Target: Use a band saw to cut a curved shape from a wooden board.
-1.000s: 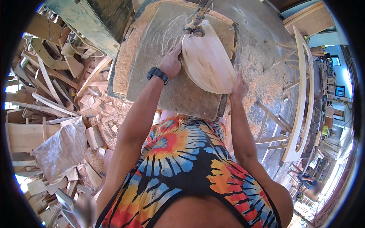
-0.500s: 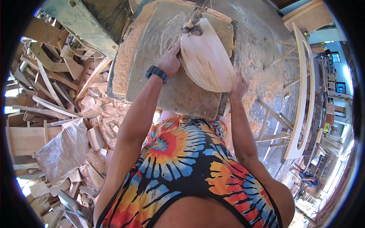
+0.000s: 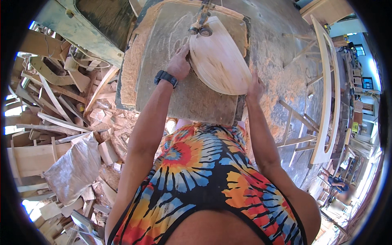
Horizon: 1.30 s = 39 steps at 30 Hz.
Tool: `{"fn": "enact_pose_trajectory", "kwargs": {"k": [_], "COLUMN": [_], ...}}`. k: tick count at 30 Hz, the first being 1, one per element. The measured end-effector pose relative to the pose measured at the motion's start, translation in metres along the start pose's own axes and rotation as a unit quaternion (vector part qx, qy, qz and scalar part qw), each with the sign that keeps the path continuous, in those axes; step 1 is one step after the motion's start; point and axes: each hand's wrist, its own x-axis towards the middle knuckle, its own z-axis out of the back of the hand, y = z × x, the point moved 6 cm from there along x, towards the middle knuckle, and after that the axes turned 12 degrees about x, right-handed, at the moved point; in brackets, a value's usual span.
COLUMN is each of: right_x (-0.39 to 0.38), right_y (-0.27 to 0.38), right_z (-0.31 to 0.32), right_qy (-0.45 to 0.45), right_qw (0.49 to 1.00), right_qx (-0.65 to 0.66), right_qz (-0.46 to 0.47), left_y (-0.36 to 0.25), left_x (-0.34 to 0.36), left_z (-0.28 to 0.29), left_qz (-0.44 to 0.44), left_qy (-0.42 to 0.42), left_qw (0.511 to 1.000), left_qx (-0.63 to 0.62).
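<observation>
My left hand (image 3: 181,61), with a dark watch at the wrist, grips the left edge of a pale wooden board (image 3: 220,57), its fingers pressed together along it. My right hand (image 3: 255,85) holds the board's lower right edge. The board is shaped like a half oval and lies flat on a worn, dusty machine table (image 3: 171,104), a thin pencil-like curve near its rim. Over its upper left end stands a metal blade guide with rollers (image 3: 206,30); the blade's contact point is hard to see.
Left: a painted machine body (image 3: 83,28), piled offcuts (image 3: 57,102) and plastic sheeting (image 3: 69,171). Sawdust covers much of the floor (image 3: 265,114). Right: a long curved wooden frame (image 3: 320,134) on trestles (image 3: 298,122), a person (image 3: 339,183) at the far lower right, shelving along the wall.
The view has shifted slightly, so table, guide and board appear higher. My hands and the board have edged slightly leftward in the picture; both hands still hold the board.
</observation>
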Motion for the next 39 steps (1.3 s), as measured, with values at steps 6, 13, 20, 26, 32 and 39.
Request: {"fn": "enact_pose_trajectory", "kwargs": {"k": [6,13,20,26,32,39], "right_x": [0.001,0.014,0.016,0.014,0.013,0.013], "right_y": [-0.005,-0.009,-0.009,-0.005,-0.006,-0.009], "right_z": [0.003,0.002,0.003,0.0,-0.001,0.001], "right_qy": [-0.01,0.01,-0.004,-0.007,-0.009,-0.02], "right_qw": [1.0,0.999,0.999,1.0,1.0,1.0], "right_qx": [0.009,0.05,0.034,0.001,0.007,-0.011], "right_qz": [-0.025,-0.015,-0.035,0.003,-0.002,-0.005], "left_y": [-0.003,0.004,0.0,0.003,0.0,0.002], "left_x": [-0.008,-0.002,0.003,0.005,0.006,0.01], "left_z": [0.001,-0.004,-0.004,-0.004,0.001,0.001], "left_qz": [-0.016,-0.044,-0.027,-0.027,-0.051,-0.059], "left_qy": [-0.033,-0.035,-0.022,-0.007,-0.018,-0.003], "left_qw": [0.999,0.998,0.999,1.0,0.998,0.998], "left_qx": [-0.016,0.019,-0.001,0.001,-0.011,0.008]}}
